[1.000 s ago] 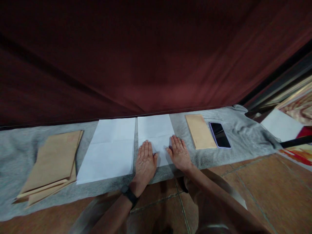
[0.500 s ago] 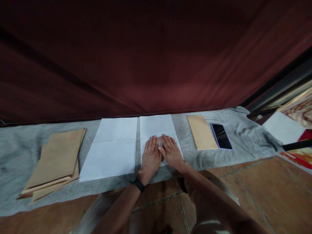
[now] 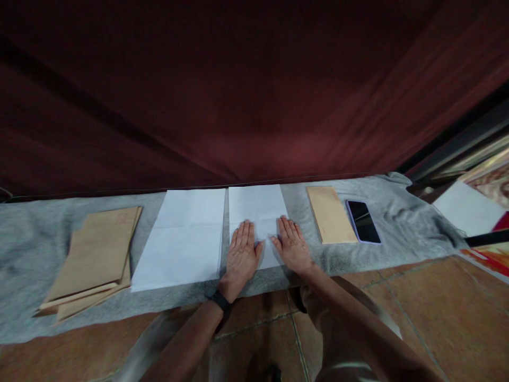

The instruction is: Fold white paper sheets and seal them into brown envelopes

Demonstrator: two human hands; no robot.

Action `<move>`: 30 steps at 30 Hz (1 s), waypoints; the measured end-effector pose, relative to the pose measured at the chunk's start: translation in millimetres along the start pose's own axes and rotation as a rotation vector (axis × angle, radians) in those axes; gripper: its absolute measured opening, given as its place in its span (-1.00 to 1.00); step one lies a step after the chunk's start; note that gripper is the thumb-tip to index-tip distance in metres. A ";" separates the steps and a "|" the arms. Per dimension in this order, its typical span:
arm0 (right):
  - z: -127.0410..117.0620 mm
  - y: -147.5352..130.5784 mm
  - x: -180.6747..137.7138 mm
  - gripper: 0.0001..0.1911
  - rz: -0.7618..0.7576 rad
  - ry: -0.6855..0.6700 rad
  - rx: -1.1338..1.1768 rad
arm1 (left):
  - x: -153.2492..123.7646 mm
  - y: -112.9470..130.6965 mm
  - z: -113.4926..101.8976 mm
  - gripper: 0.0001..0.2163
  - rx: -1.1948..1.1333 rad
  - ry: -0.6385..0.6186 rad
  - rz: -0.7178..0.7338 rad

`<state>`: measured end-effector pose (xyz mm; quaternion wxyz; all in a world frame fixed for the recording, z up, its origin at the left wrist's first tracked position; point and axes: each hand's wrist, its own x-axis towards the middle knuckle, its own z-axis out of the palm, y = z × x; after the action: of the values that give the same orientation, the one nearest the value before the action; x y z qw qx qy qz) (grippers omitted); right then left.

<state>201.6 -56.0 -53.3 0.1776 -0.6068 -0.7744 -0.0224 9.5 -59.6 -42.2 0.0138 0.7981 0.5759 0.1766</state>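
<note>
Both hands are laid flat, palms down, on a narrow white sheet [image 3: 257, 207] just below the centre of the frame. The left hand [image 3: 242, 253] is pressed on the sheet's lower left part and the right hand [image 3: 293, 246] on its lower right edge. The fingers of both are stretched out and released, nothing is grasped, and a bare strip of paper is left between the two hands. A black band [image 3: 220, 301] is worn on the left wrist. The sheet is spread on a grey cloth [image 3: 24, 233] that runs across the middle of the frame from left to right. The sheet's far edge is met by the foot of a dark red curtain [image 3: 254, 90], by which the whole upper half is filled. Just left of the narrow sheet a wider white sheet [image 3: 181, 244] with fold creases is seen, and further left a stack of brown envelopes [image 3: 93, 257]. To the right a single tan envelope [image 3: 331, 215] is laid on the cloth, with a dark phone [image 3: 363, 221] just beside it, screen up. Brown floor tiles [image 3: 437, 302] are seen along the lower edge.
</note>
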 end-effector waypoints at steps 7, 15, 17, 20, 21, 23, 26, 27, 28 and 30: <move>-4.0 10.7 -4.0 -0.31 0.029 0.007 -0.037 | -0.1 -0.1 -0.6 -0.40 -0.009 0.005 -0.015; -7.5 18.3 -6.6 -0.33 0.047 -0.009 -0.049 | -3.4 -4.2 -3.3 -0.42 -0.033 0.013 -0.011; -7.3 19.7 -7.1 -0.33 0.045 -0.005 -0.046 | -4.2 -5.2 -4.4 -0.44 -0.041 0.003 -0.011; -7.5 22.4 -7.5 -0.33 0.046 -0.008 -0.053 | -5.2 -6.3 -5.6 -0.46 -0.048 -0.006 -0.014; -7.8 23.3 -7.5 -0.34 0.048 -0.010 -0.058 | -5.6 -6.8 -5.8 -0.47 -0.049 -0.005 -0.016; -8.7 25.0 -7.5 -0.35 0.047 -0.014 -0.068 | -6.3 -8.1 -6.2 -0.49 -0.047 -0.002 -0.013; -10.7 25.9 -7.3 -0.37 0.047 -0.016 -0.079 | -7.8 -11.9 -7.0 -0.51 -0.013 -0.010 -0.008; -11.5 25.7 -7.2 -0.38 0.049 -0.019 -0.083 | -8.4 -13.3 -7.6 -0.51 0.005 -0.014 -0.006; -12.4 25.2 -7.0 -0.39 0.050 -0.025 -0.088 | -9.1 -14.4 -8.3 -0.51 0.022 -0.017 -0.002; -14.1 23.7 -6.5 -0.41 0.057 -0.041 -0.099 | -10.7 -14.8 -10.2 -0.46 0.045 -0.018 0.023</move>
<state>228.9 -59.4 -46.3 0.1320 -0.6369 -0.7583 -0.0432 -10.0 -66.4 -38.8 -0.0011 0.8063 0.5703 0.1568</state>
